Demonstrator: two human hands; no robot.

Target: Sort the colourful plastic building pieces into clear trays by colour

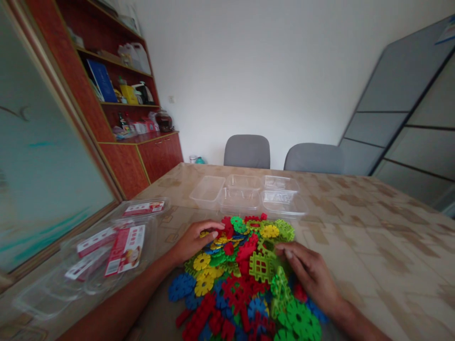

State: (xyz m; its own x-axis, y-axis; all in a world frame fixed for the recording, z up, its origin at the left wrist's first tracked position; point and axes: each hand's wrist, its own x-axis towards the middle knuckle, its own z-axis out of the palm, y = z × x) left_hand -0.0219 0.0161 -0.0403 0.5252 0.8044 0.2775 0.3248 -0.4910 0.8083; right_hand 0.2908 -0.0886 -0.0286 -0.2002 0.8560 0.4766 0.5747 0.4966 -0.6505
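Blocks of plastic (pixel 241 279), gear-shaped and latticed, heap beneath left fingers (pixel 213 229) and right fingers (pixel 287 252), both slightly spread.

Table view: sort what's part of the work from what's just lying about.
Part of the work: left hand; right hand; heap of colored plastic building pieces; probably the clear plastic tubs beyond it.

Just lying about: labeled plastic packets; wooden shelf unit; gray chairs.
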